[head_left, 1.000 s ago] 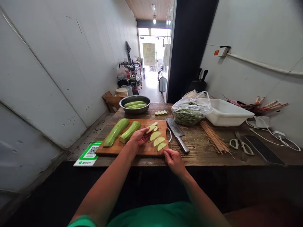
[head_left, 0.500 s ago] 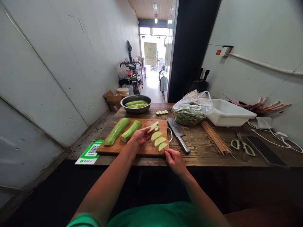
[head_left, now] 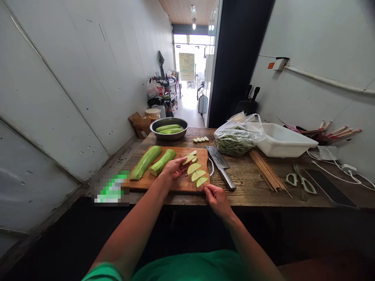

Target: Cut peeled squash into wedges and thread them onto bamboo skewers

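A wooden cutting board carries two peeled-looking pale green zucchini pieces, side by side on its left half. My left hand, palm turned up, has its fingers closed around a few half-round zucchini slices. Right of them, more cut zucchini slices line up in a slanting row toward my right hand. That hand is pinched at the board's front right corner on the end of a thin skewer, most of which is hidden. A cleaver lies right of the board.
Behind the board stand a metal bowl of zucchini and a short row of small slices. To the right are a bagged green vegetable, a white tub, bamboo skewers, scissors and a phone.
Both hands and the slices hold almost the same place. The whole view has shifted very slightly.
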{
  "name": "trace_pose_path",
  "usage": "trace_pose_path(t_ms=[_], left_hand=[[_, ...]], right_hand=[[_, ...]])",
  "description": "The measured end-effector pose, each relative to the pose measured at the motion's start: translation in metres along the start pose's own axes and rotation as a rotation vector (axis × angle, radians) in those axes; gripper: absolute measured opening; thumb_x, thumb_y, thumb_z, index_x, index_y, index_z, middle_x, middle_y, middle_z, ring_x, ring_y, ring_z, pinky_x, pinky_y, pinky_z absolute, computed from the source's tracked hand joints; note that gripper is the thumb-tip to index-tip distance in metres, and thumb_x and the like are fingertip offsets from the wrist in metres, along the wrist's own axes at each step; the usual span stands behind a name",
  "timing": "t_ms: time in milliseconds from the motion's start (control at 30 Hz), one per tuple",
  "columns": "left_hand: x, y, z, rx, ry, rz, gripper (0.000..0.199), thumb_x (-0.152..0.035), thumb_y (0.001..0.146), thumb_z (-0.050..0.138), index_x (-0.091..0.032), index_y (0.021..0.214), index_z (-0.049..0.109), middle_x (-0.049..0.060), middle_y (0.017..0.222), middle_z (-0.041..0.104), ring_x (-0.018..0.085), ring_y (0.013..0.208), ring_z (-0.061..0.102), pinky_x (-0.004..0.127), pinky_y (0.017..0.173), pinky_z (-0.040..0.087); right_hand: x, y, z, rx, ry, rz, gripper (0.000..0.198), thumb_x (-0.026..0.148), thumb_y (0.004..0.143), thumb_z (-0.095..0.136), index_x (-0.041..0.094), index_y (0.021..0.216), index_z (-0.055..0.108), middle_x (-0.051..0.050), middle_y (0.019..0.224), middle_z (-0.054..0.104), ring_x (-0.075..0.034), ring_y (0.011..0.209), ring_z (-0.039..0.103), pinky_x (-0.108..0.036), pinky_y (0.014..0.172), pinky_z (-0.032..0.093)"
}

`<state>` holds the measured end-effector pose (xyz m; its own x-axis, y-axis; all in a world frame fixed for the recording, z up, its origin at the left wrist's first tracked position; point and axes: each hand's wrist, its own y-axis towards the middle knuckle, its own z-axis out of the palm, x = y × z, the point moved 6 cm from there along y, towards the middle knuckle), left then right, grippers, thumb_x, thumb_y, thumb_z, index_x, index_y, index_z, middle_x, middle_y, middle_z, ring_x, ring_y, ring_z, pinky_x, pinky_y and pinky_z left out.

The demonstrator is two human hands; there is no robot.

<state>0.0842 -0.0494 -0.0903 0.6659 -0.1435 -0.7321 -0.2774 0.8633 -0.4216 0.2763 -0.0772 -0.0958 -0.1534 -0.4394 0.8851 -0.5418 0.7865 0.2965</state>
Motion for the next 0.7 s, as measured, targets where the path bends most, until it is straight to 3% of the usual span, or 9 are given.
trace_pose_path(t_ms=[400,700], left_hand=[[0.0011,0.0020,-0.0025,-0.011,0.071,0.011,0.008,-0.005,0.071,0.059,-0.007,0.078,0.062,0.012,0.071,0.067,0.021,0.064,0.065,0.029,0.061,0.053],[0.0004,-0.0036,0.0009,-0.026,0.139,0.039,0.009,-0.005,0.070,0.060,-0.011,0.077,0.062,0.008,0.066,0.066,0.018,0.058,0.063,0.027,0.057,0.051]], right_hand=[[0.0039,-0.0004,-0.0008,0.005,-0.020,-0.024,0.030,0.031,0.084,0.042,0.014,0.076,0.064,-0.001,0.061,0.056,-0.012,0.055,0.047,-0.021,0.051,0.033],[0.0020,0.0003,-0.0003,0.011,-0.024,-0.020,0.028,0.028,0.084,0.042,0.014,0.076,0.064,0.001,0.056,0.051,-0.011,0.052,0.044,-0.021,0.050,0.030]])
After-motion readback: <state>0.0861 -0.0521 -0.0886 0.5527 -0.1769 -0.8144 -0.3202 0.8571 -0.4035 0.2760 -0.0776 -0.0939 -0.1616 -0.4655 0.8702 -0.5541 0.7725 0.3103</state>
